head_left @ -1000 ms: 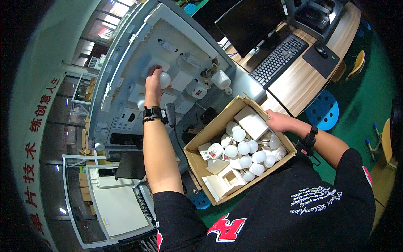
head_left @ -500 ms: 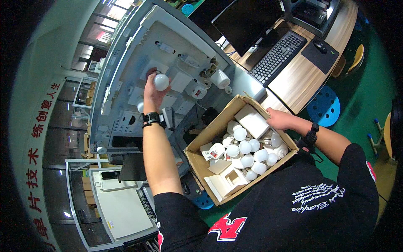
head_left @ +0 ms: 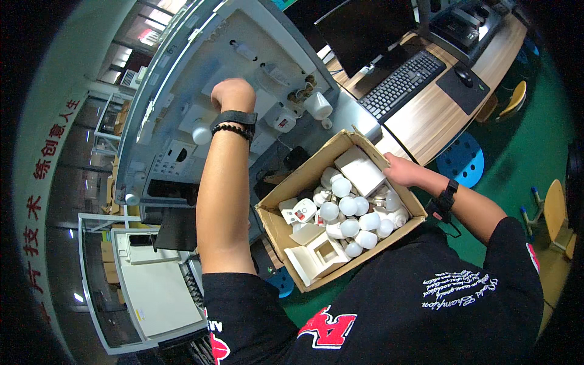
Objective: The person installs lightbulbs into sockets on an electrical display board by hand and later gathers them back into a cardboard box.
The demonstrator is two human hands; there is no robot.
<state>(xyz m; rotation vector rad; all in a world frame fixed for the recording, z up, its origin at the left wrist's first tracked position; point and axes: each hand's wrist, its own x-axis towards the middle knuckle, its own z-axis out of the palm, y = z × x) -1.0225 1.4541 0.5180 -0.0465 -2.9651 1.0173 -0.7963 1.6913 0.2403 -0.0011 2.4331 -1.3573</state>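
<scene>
My left hand (head_left: 236, 94) reaches up against a grey panel (head_left: 210, 61) with fittings mounted on it. Its fingers are turned away and hidden, as is anything in them. A white light bulb (head_left: 201, 131) is mounted on the panel just below and left of that wrist. My right hand (head_left: 401, 170) grips the right rim of an open cardboard box (head_left: 267, 222), fingers partly behind the wall. Inside lie several white light bulbs (head_left: 348, 207), a closed white carton (head_left: 360, 170), an opened white carton (head_left: 319, 255) and a rounded white device (head_left: 303, 211).
More white fittings (head_left: 283, 117) and a white cylindrical piece (head_left: 317, 106) stick out from the panel. At the right, a wooden desk (head_left: 420, 112) carries a keyboard (head_left: 401, 79), a mouse (head_left: 463, 75) and a monitor (head_left: 365, 36). A blue stool (head_left: 460, 159) stands beyond the box.
My left hand has turned over and moved up and slightly right at the panel; the light bulb seen in it before is now out of sight. My right hand keeps its hold on the box.
</scene>
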